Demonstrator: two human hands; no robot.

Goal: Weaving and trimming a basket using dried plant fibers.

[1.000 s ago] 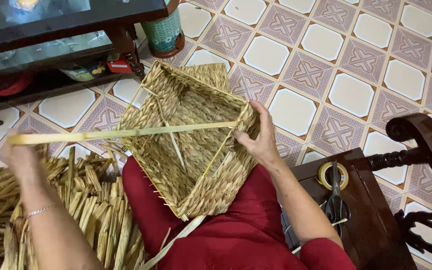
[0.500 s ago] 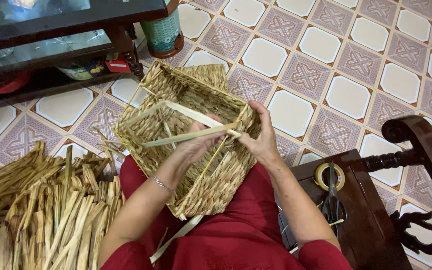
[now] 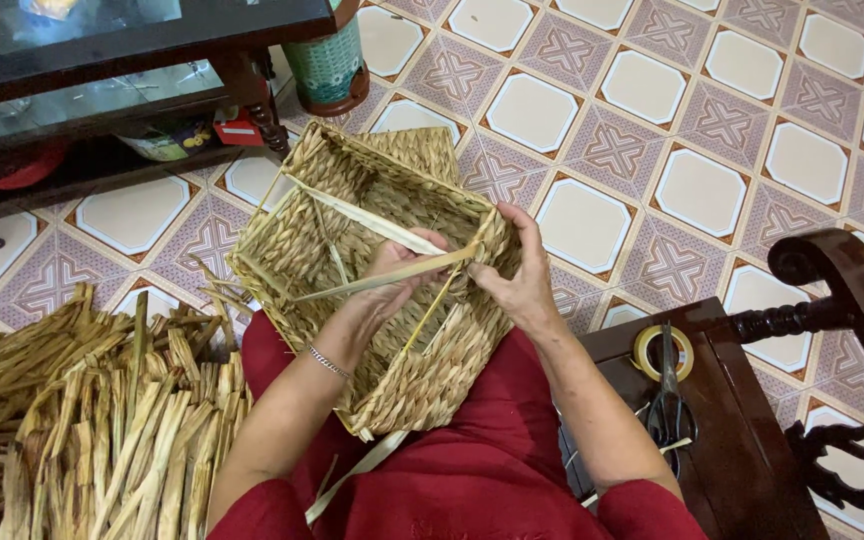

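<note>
Both hands on basket (image 3: 372,290), pinching strips at its rim.

L hand (image 3: 397,275) sits inside the basket, fingers closed on a flat pale strip (image 3: 382,282) that runs out to the left across the opening; a 2nd strip (image 3: 367,218) lies just above it. R hand (image 3: 517,280) clamps the basket's right corner, thumb inside, fingers round the outside wall. Basket rests on the red lap (image 3: 472,470), tilted, open side up. Left of grip: heap of dried stalks (image 3: 92,420) on floor. Right of it: dark stool (image 3: 712,420) w/ tape roll (image 3: 664,352) & scissors (image 3: 668,405). Beyond the basket: green pot (image 3: 327,65).
</note>
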